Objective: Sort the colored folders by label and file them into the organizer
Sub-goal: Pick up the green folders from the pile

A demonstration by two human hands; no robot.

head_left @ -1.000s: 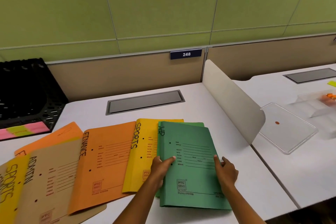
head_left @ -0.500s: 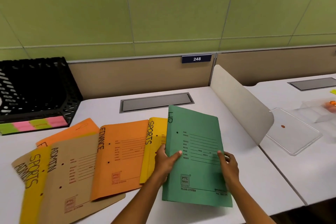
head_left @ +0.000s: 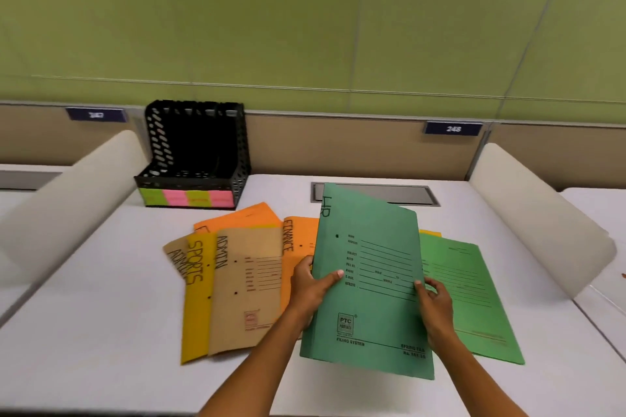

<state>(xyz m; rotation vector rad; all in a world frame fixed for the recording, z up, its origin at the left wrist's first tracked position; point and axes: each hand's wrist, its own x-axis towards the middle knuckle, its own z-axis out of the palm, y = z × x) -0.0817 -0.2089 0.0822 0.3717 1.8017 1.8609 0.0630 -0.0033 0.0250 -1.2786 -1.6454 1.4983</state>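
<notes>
A dark green folder marked HR [head_left: 369, 267] is lifted off the desk and tilted toward me. My left hand [head_left: 310, 284] grips its left edge and my right hand [head_left: 435, 301] grips its right edge. Under it a lighter green folder [head_left: 474, 294] lies flat on the desk. To the left lie an orange FINANCE folder [head_left: 298, 240], a brown ADMIN folder [head_left: 244, 288], a yellow SPORTS folder [head_left: 195, 294] and another orange folder [head_left: 244, 217], fanned out and overlapping. The black perforated organizer [head_left: 193, 152] stands at the back left, with pink and green labels along its front.
White curved dividers stand at the desk's left side [head_left: 67, 200] and right side [head_left: 535, 217]. A grey cable hatch [head_left: 420, 195] sits in the desk behind the held folder. Tan panels with number plates and a green wall run along the back.
Both hands have lifted the HR folder higher off the pile, uncovering the lighter green folder. My view has swung left, bringing the whole organizer into sight.
</notes>
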